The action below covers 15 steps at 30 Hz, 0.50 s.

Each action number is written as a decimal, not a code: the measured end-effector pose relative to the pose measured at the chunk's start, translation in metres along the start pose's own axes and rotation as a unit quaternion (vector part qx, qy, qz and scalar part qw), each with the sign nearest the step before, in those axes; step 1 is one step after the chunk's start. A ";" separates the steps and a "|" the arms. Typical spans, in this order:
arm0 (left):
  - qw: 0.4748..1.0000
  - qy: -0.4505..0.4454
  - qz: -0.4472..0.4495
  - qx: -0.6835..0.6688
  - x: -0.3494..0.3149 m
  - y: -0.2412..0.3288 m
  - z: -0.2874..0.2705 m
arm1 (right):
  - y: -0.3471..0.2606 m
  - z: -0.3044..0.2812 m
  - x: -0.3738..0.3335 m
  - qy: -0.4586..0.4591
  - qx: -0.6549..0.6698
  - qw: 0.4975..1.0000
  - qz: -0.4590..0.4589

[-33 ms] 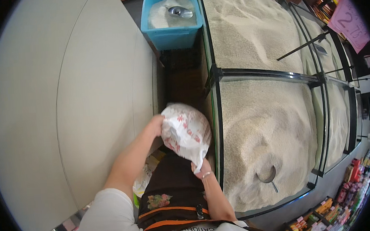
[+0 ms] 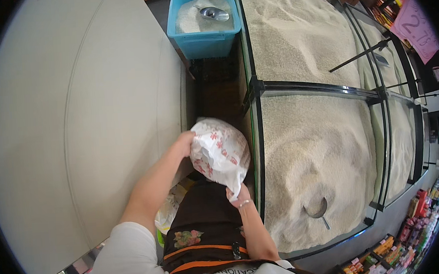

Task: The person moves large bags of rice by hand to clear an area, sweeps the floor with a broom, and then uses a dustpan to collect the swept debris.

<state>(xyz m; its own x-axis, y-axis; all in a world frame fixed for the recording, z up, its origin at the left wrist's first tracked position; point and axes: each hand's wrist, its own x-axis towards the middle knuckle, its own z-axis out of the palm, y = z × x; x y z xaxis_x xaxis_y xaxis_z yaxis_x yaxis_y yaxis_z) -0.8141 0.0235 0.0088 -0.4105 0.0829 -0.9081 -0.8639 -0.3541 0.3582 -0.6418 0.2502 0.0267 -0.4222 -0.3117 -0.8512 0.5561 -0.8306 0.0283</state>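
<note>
A full, rounded white plastic bag [image 2: 220, 149] with red flower prints hangs in front of my dark apron, above the narrow gap between the counter and the bins. At its left side, my left hand [image 2: 185, 143] is closed on the bag's edge, with the fingertips partly hidden. My right hand [image 2: 239, 196] grips the gathered, narrowed end of the plastic at the lower right. A bracelet [image 2: 244, 203] circles my right wrist. The bag's contents do not show clearly.
Black-framed glass bins [image 2: 314, 131] of pale rice stand close on the right. A metal scoop [image 2: 317, 209] lies in the near one. Ahead is a blue tub [image 2: 206, 43] of rice with another scoop [image 2: 214, 13]. A pale counter [image 2: 113, 118] fills the left side.
The bag and both hands have shifted very slightly up and forward. Both hands keep their hold on it.
</note>
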 end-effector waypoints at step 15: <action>0.576 0.244 0.533 0.570 0.261 0.033 0.116 | -0.107 0.069 0.317 0.282 -0.446 0.808 -0.263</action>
<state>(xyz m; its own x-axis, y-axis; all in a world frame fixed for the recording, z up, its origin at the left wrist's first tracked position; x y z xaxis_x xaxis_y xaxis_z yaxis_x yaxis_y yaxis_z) -0.9837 0.1411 -0.1910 -0.9941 0.0137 0.1072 0.0584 0.9030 0.4257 -0.8845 0.2085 -0.2098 -0.5140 0.4453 -0.7332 0.8072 -0.0379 -0.5890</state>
